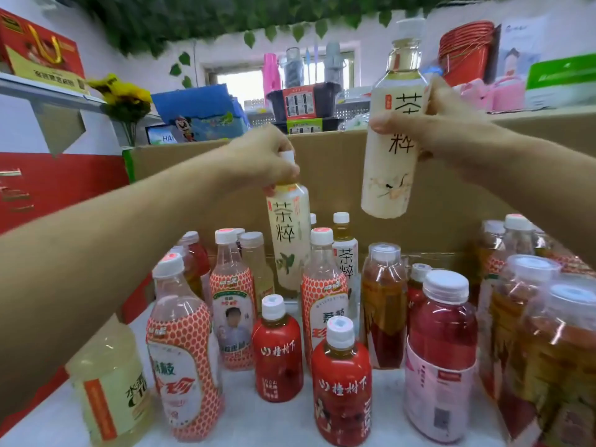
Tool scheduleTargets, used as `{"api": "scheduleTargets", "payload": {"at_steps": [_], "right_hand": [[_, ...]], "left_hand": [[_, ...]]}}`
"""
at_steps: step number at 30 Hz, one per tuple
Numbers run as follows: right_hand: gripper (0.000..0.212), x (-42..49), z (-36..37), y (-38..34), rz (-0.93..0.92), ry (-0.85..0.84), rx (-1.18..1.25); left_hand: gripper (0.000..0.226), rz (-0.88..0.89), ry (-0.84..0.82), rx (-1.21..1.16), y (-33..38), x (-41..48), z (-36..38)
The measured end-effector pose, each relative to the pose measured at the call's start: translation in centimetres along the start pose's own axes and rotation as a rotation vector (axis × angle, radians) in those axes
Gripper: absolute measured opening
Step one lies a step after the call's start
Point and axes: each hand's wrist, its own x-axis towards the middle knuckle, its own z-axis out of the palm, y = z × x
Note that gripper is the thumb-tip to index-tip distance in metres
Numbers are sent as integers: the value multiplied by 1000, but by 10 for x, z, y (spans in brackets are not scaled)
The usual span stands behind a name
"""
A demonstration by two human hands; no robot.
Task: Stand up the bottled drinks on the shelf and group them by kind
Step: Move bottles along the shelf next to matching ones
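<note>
My left grip (261, 156) pinches cap of cream tea bottle (288, 240), steadying it upright at back. My right grip (429, 124) wraps second tea bottle (390, 150) mid-body, held high, probably to join same kind.

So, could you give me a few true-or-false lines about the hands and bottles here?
1. The left hand holds the left bottle, and the right hand holds the right bottle. True.
2. The right bottle lies on its side. False: it is held upright in the air.
3. The left hand grips the left bottle by its base. False: it grips the cap end.
4. The two red bottles in front stand upright. True.
5. The pink bottle has a black cap. False: its cap is white.
</note>
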Motion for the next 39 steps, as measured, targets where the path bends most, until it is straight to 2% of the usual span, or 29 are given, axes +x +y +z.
{"api": "scheduleTargets", "payload": {"at_steps": [2, 5, 9, 15, 16, 18, 20, 24, 27, 29, 32, 36, 39], "right_hand": [[73, 1, 1, 4, 9, -36, -15], [50, 0, 3, 9, 11, -81, -16], [54, -2, 4, 14, 36, -105, -2], [57, -2, 9, 17, 31, -135, 2], [57, -2, 10, 17, 29, -135, 10], [56, 0, 12, 17, 36, -125, 15], [55, 3, 16, 16, 35, -106, 25], [57, 7, 18, 7, 31, -118, 40], [57, 12, 8, -12, -16, -33, -85], [45, 19, 0, -26, -121, 42, -166], [27, 24, -1, -41, -199, -35, -190], [29, 30, 11, -32, -172, -51, -206], [26, 35, 24, -8, -86, -98, -185]], "left_hand": [[17, -32, -81, 22, -7, 5, 16], [15, -79, -193, 79, -20, 11, 36], [26, -94, -322, 189, -30, 11, 59], [44, -57, -344, 278, -32, 12, 66], [55, -24, -314, 259, -28, 13, 58], [81, 19, -255, 31, -12, 12, 43], [91, 95, -222, -188, 10, 10, 38], [63, 214, -64, -402, 37, 15, 49], [59, 270, 13, -389, 34, 17, 50], [59, 284, 30, -355, 32, 16, 51], [55, 271, 38, -369, 30, 13, 57], [61, 165, -23, -268, 24, 9, 56], [59, 90, -204, -97, 10, -4, 46]]}}
